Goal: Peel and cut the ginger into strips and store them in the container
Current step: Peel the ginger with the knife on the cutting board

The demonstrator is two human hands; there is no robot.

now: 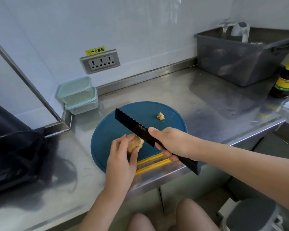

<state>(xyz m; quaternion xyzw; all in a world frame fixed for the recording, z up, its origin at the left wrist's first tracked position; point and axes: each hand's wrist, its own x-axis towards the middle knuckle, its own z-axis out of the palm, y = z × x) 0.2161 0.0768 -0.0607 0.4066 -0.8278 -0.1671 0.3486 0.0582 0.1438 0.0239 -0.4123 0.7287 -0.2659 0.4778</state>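
A round blue cutting board [117, 124] lies on the steel counter. My left hand [123, 157] grips a tan ginger piece [135, 143] at the board's near side. My right hand [172, 144] holds a black knife [132, 126] by its handle, thumb on the blade, with the blade angled over the ginger. A small ginger lump [160, 116] lies alone at the board's far right. Two stacked clear containers with pale green lids [78, 95] stand in the back left corner.
A grey plastic bin [240, 59] with glassware sits at the back right, a dark sauce bottle [285, 80] beside it. A black bag [15, 154] lies on the counter's left. A wall socket [100, 61] is behind. The counter edge runs just below the board.
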